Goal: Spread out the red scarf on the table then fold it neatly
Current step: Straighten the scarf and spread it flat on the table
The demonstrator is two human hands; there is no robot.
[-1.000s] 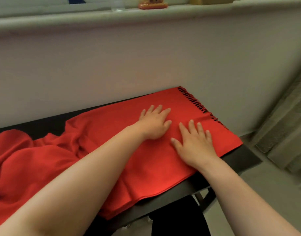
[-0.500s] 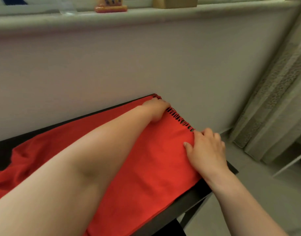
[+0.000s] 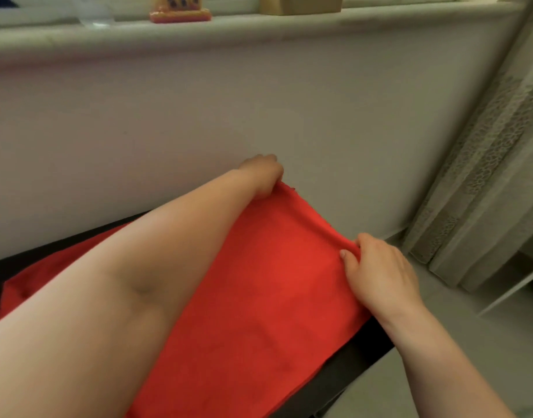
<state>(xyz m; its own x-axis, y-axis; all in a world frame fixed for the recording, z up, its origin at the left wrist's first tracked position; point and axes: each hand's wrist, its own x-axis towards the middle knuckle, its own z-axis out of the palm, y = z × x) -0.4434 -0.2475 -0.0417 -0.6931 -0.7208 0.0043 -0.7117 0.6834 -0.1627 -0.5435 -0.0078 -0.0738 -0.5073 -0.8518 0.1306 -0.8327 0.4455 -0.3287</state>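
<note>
Scarf (image 3: 274, 297) end risen: left hand (image 3: 263, 176) near wall (image 3: 334, 116), right hand (image 3: 379, 273) pinching.

scarf (image 3: 274, 297) on table (image 3: 343, 375), left hand (image 3: 263, 176) at far corner; right hand (image 3: 379, 273) at near corner

Red scarf (image 3: 268, 297): left end off-frame.

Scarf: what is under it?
A dark table shows under the scarf at its near edge and far left. The tabletop beneath the cloth is covered. The left hand and right hand pinch its far corners.
</note>
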